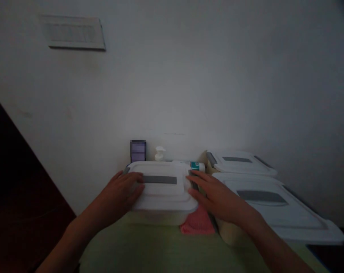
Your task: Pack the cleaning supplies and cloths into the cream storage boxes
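A storage box with a white lid (160,197) and a grey handle strip across its top stands before me on a green surface. My left hand (126,187) lies over the lid's left edge, its fingers stretched onto the top. On the opposite side, my right hand (210,189) rests with spread fingers at the lid's right edge, by the grey side latch (193,182). Beneath my right hand, a pink cloth (198,223) sits against the box's right side. What is inside the box is hidden.
Two more white-lidded boxes, a larger one (263,212) and one behind it (242,166), stand to the right. Behind my box are a purple item (138,152), a white pump top (159,153) and a white-and-teal container (197,166). A white wall (172,94) rises at the back.
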Demonstrator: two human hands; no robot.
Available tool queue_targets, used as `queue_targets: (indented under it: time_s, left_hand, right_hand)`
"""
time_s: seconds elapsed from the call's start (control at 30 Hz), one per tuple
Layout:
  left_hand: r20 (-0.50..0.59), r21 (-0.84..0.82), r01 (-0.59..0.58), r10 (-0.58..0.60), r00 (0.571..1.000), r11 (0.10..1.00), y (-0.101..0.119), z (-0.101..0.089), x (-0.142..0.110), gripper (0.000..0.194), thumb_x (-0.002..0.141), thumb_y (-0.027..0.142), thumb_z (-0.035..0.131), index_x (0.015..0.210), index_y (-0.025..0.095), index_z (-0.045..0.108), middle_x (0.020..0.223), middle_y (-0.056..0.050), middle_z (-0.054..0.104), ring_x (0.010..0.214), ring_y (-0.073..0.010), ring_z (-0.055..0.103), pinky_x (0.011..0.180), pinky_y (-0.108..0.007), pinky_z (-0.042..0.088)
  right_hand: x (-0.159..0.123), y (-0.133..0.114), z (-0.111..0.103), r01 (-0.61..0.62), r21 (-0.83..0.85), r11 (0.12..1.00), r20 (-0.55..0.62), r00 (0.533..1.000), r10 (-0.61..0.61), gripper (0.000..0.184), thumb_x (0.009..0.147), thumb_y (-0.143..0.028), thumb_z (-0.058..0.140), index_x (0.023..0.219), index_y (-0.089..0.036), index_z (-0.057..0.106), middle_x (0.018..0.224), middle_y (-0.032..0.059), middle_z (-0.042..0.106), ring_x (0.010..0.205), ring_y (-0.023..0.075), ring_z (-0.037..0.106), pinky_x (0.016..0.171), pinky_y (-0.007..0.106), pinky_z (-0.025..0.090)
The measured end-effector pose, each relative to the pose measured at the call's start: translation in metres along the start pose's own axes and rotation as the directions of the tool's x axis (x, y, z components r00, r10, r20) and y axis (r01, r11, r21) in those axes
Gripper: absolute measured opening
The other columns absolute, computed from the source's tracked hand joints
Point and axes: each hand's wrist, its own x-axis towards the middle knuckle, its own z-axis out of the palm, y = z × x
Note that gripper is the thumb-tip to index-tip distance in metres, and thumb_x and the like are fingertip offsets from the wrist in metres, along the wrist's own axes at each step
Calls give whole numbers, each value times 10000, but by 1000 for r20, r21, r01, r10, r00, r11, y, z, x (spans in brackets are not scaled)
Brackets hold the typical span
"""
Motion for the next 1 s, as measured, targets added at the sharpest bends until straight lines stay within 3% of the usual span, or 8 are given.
queue_targets:
  time_s: [0.1,0.2,0.33,0.43,0.5,0.67,0.8,1.0]
  left_hand:
    - [61,45,-39,36,997,998,23,0,26,243,851,343,439,876,165,604,973,-116,660,953,-294,594,925,-523,394]
    - [106,-50,-167,171,979,985,56,16,51,245,860,327,449,955,162,603,1030,-113,647,1000,-281,578,949,-494,391]
    - [7,-129,-302,306,952,944,100,42,66,267,873,290,437,1043,136,574,1116,-148,616,1070,-278,552,961,-480,402]
    - [-99,-134,-481,471,876,866,125,52,60,225,879,214,396,960,196,606,1151,-86,620,1128,-238,526,1012,-434,374]
    - [-28,-141,-474,475,880,869,137,57,52,240,881,260,412,1015,201,603,1066,-72,659,1031,-228,583,992,-424,405]
    - [-30,-67,-430,429,903,900,160,75,45,490,886,438,383,1236,119,509,1141,-153,647,1152,-301,537,1108,-545,201]
    - [-67,-57,-381,377,924,923,170,92,41,737,773,620,478,1315,122,432,1208,-200,606,1168,-353,524,1071,-581,259]
    - [-73,51,-274,277,958,960,178,122,26,677,724,300,621,1349,188,384,1268,-261,533,1186,-442,476,885,-609,440]
  right_hand:
    - [-8,27,-18,7,-6,1000,-16,1000,-7,442,887,-418,434,1240,-188,567,1254,118,594,1174,263,520,1010,466,374]
    - [-23,69,-35,-156,-39,987,-135,979,149,402,840,-436,489,1122,-194,642,1172,117,644,1126,287,554,1003,491,372]
    - [-56,126,-55,-383,-4,924,-295,883,365,484,802,-456,511,1175,-159,599,1258,157,582,1205,325,483,1038,532,308]
    - [-84,155,-68,-486,75,871,-312,818,483,481,786,-500,516,1135,-186,623,1243,143,598,1197,326,493,1055,528,287]
    - [-100,167,-74,-544,158,824,-297,770,565,482,791,-548,480,1063,-194,663,1195,149,630,1173,342,517,1050,546,286]
    - [-125,178,-74,-551,437,711,-101,755,648,510,797,-619,434,987,-231,706,1083,94,701,1072,307,608,966,479,429]
    - [-144,172,-58,-449,837,313,138,726,674,573,827,-638,349,1017,-223,695,966,89,738,941,310,671,835,467,503]
    - [-155,152,-30,-262,921,289,-51,653,756,658,846,-604,216,961,-187,712,830,115,748,1005,327,641,847,488,484]
